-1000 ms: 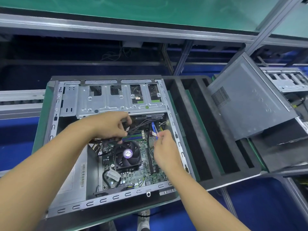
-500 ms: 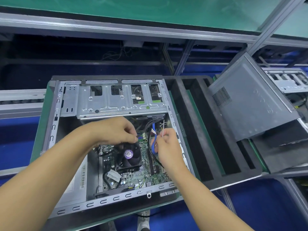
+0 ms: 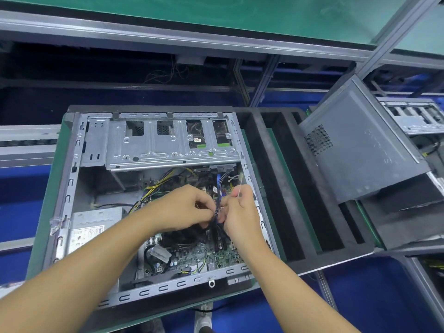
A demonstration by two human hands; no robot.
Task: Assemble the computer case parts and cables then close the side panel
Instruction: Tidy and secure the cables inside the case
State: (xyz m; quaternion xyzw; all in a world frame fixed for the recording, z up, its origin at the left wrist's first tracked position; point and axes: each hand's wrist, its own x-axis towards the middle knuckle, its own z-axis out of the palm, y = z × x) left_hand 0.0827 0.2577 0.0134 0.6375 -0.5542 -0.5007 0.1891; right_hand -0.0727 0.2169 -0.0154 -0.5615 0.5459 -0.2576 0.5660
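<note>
An open computer case (image 3: 72, 164) lies on its side with the motherboard (image 3: 211, 255) and the metal drive cage (image 3: 168, 145) exposed. Over the board's middle, my left hand (image 3: 182, 207) and my right hand (image 3: 237, 212) meet around a bundle of dark and blue cables (image 3: 217, 207). Both hands pinch the bundle. My right hand also holds a thin white cable tie (image 3: 239, 186) that sticks up from its fingers. The CPU fan is mostly hidden under my hands. The grey side panel (image 3: 360, 150) leans tilted to the right of the case.
The case rests on a black foam tray (image 3: 300, 224) with long slots to its right. A power supply (image 3: 93, 227) fills the case's lower left. Another open case (image 3: 418, 116) sits at the far right. A metal rail frame (image 3: 192, 42) crosses the back.
Both hands have come together over the board's middle and gathered the cables into a bundle. The view has shifted slightly, showing more of the power supply.
</note>
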